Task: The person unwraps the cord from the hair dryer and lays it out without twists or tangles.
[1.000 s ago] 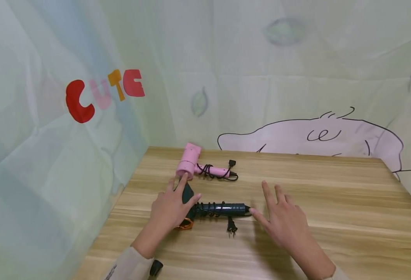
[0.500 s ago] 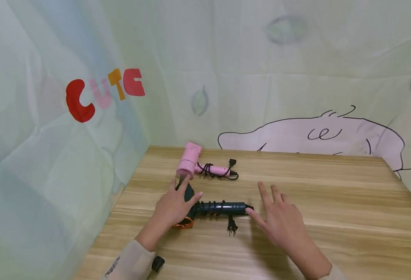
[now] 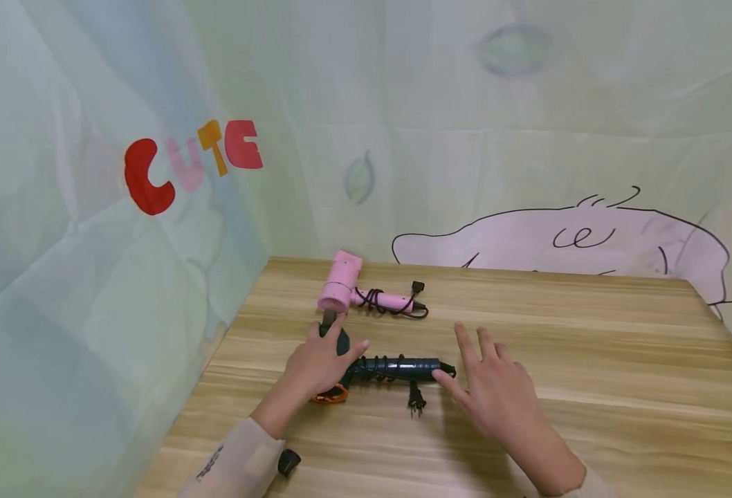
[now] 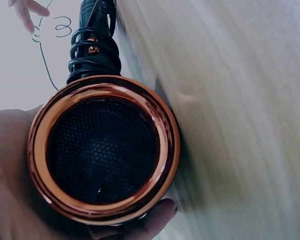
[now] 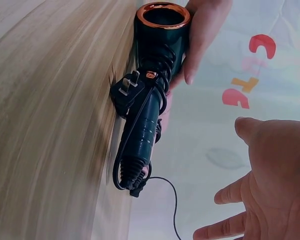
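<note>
A dark green hair dryer lies on the wooden table, its black cord wound about the handle and its plug on the near side. My left hand grips the barrel from above, thumb on one side and fingers on the other. The copper ring around the dryer's rear mesh faces the left wrist camera. To the right, my right hand has its fingers spread and holds nothing. Its thumb is close to the handle end in the head view; the right wrist view shows it apart from the handle.
Just behind the green dryer lies a pink hair dryer, its black cord wrapped round the handle. The wooden table meets printed cloth walls at the back and left. A small black object sits by the left sleeve.
My right hand has drifted slightly left, toward the handle end. The left hand stays at the barrel, and the whole head view has shifted a little.
</note>
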### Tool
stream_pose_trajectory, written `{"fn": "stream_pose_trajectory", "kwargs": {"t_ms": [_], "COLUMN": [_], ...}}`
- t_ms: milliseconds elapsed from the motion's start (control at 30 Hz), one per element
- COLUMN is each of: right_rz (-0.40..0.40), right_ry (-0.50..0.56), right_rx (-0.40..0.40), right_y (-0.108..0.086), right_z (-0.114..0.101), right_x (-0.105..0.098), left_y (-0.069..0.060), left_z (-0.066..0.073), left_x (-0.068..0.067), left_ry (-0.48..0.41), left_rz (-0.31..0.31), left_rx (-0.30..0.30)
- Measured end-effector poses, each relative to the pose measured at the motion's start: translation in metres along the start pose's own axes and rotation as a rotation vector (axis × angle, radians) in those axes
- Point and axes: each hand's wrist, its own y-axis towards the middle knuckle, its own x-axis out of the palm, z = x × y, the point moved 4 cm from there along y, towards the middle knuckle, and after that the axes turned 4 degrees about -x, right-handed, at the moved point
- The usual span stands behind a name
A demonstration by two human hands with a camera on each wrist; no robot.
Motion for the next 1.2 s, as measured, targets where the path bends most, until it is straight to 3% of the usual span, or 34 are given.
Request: {"fn": "stream_pose_trajectory", "kwargs": {"t_ms": [733,1200], "right_rz": [-0.009,-0.015], "right_ry": [0.007,0.013], "right_rx": [-0.02,-0.033], "right_y": [-0.0004,-0.0003], "right_z": [-0.0049,-0.0092], "right_x": [0.0005,0.0016], "left_y": [-0.0007,0.001], "left_z": [0.0048,0.0037], "left_x": [0.0023,0.0024], "left_ry": [0.027,-0.07], "left_rz": [0.03,0.064], "left_rx": [-0.052,-0.016]}}
